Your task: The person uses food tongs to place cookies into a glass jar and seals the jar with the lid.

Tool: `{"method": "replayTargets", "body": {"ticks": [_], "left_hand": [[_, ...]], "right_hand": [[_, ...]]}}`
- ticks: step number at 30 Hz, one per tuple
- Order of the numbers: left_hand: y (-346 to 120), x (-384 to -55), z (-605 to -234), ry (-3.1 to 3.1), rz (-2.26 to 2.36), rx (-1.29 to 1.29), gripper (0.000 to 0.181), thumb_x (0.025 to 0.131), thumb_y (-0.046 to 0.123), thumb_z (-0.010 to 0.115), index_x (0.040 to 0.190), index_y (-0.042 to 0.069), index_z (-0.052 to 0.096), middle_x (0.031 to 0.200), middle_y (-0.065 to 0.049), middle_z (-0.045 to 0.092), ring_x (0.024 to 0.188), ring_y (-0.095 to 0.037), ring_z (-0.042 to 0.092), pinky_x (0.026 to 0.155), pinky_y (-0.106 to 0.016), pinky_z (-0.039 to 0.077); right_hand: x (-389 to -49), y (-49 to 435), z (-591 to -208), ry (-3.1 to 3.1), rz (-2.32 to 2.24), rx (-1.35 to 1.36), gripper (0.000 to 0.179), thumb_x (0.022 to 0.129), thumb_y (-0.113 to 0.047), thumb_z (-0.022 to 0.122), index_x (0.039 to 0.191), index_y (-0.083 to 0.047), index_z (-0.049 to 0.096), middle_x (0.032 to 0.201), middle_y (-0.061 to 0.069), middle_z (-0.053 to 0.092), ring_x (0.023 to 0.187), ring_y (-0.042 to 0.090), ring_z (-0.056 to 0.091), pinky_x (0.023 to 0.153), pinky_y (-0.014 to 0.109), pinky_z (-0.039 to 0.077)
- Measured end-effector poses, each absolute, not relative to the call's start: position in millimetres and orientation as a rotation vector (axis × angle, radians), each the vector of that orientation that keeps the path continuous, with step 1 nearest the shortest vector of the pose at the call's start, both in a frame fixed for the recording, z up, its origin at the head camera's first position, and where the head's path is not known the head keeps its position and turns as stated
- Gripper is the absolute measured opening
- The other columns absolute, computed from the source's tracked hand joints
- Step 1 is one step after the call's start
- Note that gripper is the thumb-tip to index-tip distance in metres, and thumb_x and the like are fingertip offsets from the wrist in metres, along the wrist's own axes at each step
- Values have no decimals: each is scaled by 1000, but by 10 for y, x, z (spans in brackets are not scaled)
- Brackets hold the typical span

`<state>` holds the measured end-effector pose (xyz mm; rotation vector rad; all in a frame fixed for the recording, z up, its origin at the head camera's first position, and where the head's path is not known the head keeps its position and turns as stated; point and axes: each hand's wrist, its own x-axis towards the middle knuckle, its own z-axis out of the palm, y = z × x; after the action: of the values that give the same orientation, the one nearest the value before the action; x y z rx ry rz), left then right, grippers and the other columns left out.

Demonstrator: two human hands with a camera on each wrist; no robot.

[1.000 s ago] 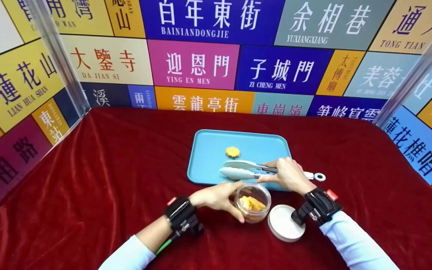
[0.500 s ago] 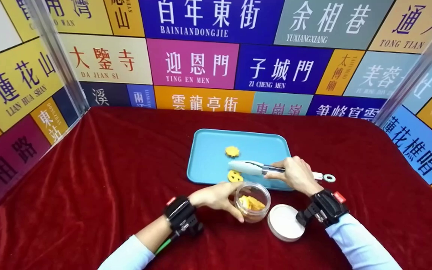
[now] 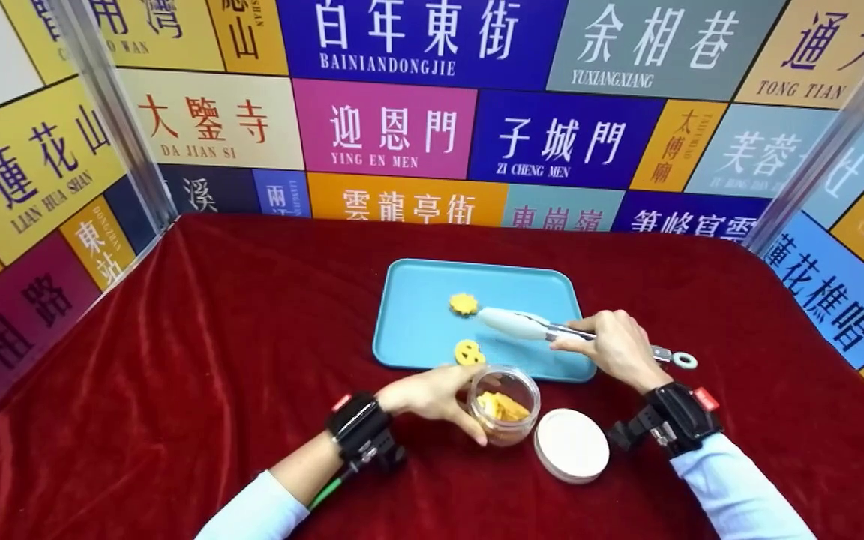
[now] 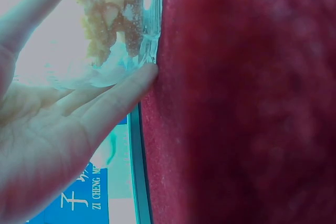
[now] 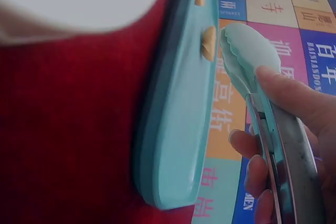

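Observation:
My left hand curls round a clear jar standing on the cloth, thumb on the near side. Several yellow-orange biscuits lie inside it. In my right hand I grip a pair of tongs with pale tips and metal arms. The tips are nearly together above the blue tray, and the right wrist view shows nothing between them. On the tray lie a flower-shaped biscuit, just left of the tips, and a pretzel-shaped biscuit near the front edge, behind the jar.
A white round lid lies right of the jar, below my right wrist. Dark red cloth covers the table. Panels with large lettering form walls at the back and sides.
The tongs, spread over the tray's front part a second ago, have come together and moved right and slightly back. The pretzel-shaped biscuit now lies uncovered on the tray. My left hand stays put.

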<state>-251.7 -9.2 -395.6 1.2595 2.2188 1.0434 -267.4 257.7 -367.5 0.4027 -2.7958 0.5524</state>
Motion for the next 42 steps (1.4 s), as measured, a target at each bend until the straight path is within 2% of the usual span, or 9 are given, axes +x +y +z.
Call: {"method": "replayTargets", "body": {"ticks": [3,14,19,25,31,37,42], "left_hand": [[-91,-2515,-3955,2223,1038,1254,77,64,21,80,129,8,40,118,-1,54,109,-7,47,94,-18,34],[-92,-2522,-3961,2191,1068,1256,77,65,19,79,130,8,40,121,-4,53,112,-10,46,96,-18,33],[-88,-2521,-3965,2216,1046,1258,76,65,21,79,129,8,41,120,-3,54,112,-10,47,95,-18,33],[-88,-2523,-3961,2240,1028,1261,74,64,22,80,127,9,44,117,1,55,109,-7,48,93,-18,34],[-93,-2514,-3964,2254,1015,1232,74,64,24,80,127,10,43,116,1,55,108,-6,47,93,-18,35],[-90,-2510,-3962,2262,1005,1221,72,64,24,80,125,9,43,114,2,56,106,-5,48,92,-18,36],[-88,-2506,-3953,2270,1001,1206,72,64,25,80,124,9,43,113,1,56,106,-6,48,91,-18,36]], "right_hand": [[-2659,2634,-3653,-2774,562,400,42,66,-44,74,93,-12,72,65,6,65,50,14,40,41,25,29],[-2489,2842,-3578,-2689,658,369,43,65,-42,75,91,-7,72,78,9,69,55,14,45,44,23,30],[-2393,2922,-3538,-2660,702,349,39,65,-38,77,90,-9,73,74,5,68,54,10,44,43,24,32],[-2274,3005,-3470,-2633,789,370,34,66,-31,78,90,-8,72,71,4,67,52,3,45,44,17,33],[-2140,3063,-3408,-2669,914,382,34,69,-27,76,95,-6,70,61,3,60,47,3,44,37,16,30],[-2050,3084,-3371,-2681,949,389,32,70,-23,75,97,-6,70,59,0,58,48,4,44,38,18,33],[-2085,3024,-3384,-2656,876,430,36,67,-25,78,96,-5,70,72,6,66,54,3,48,44,15,36]]}}
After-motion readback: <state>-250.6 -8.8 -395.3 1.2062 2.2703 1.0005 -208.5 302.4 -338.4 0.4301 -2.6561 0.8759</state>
